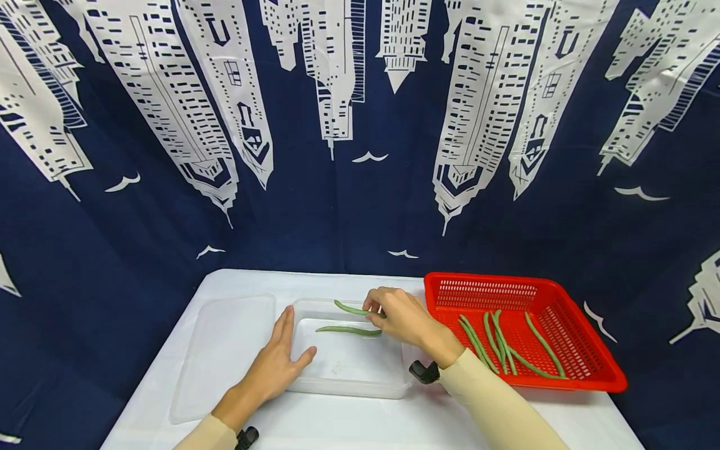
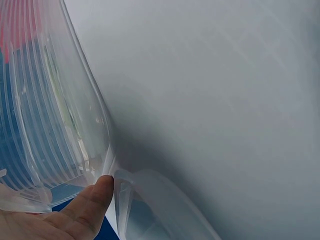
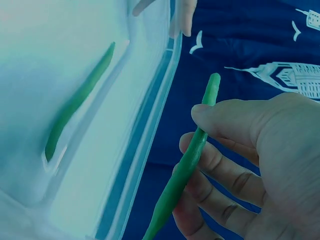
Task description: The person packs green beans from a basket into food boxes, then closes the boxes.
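My right hand (image 1: 400,314) pinches a green bean (image 3: 185,162) between thumb and fingers, over the far right part of a clear plastic container (image 1: 343,386). Inside the container, near its back wall, lies another green bean (image 1: 349,330), which also shows in the right wrist view. My left hand (image 1: 275,365) rests along the container's left side, fingers straight and thumb over the rim. In the left wrist view a fingertip (image 2: 104,186) touches the ribbed container wall (image 2: 55,110).
A red basket (image 1: 610,375) with several green beans (image 1: 500,344) stands on the right of the white table (image 1: 315,425). A flat clear lid (image 1: 219,350) lies left of the container. Behind hangs a dark blue cloth (image 1: 337,219) with white building prints.
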Motion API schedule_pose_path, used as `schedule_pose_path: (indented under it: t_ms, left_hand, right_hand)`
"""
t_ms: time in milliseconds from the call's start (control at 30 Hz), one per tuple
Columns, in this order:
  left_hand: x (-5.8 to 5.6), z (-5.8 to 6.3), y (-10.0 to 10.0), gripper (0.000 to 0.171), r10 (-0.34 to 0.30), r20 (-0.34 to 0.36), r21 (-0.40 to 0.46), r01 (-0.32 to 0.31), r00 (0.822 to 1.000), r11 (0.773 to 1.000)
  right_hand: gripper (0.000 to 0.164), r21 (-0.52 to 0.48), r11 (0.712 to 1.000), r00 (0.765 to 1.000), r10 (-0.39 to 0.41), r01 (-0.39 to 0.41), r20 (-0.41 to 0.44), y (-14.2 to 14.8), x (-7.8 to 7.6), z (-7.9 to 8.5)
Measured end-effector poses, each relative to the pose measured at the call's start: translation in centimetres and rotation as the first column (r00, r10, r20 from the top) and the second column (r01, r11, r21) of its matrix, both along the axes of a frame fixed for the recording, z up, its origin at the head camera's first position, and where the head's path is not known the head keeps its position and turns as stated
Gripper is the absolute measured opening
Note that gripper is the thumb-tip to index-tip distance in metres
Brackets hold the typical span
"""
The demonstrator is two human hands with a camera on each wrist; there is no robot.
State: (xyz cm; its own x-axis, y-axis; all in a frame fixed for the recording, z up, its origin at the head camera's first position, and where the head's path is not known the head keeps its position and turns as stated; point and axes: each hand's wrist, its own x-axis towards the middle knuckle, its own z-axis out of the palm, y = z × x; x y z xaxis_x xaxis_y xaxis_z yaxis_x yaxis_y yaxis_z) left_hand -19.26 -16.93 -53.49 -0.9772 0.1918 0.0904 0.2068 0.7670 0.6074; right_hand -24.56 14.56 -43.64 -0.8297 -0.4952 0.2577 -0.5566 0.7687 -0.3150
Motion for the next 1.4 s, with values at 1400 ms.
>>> schedule_pose_path:
  t_ms: [1400]
  left_hand:
    - [0.0, 0.0, 0.0, 0.108, 0.017, 0.01, -0.016, -0.017, 1.0, 1.0]
  right_hand:
    - [0.018, 0.085, 0.996, 0.992, 0.017, -0.027, 0.123, -2.8, -1.7, -1.7]
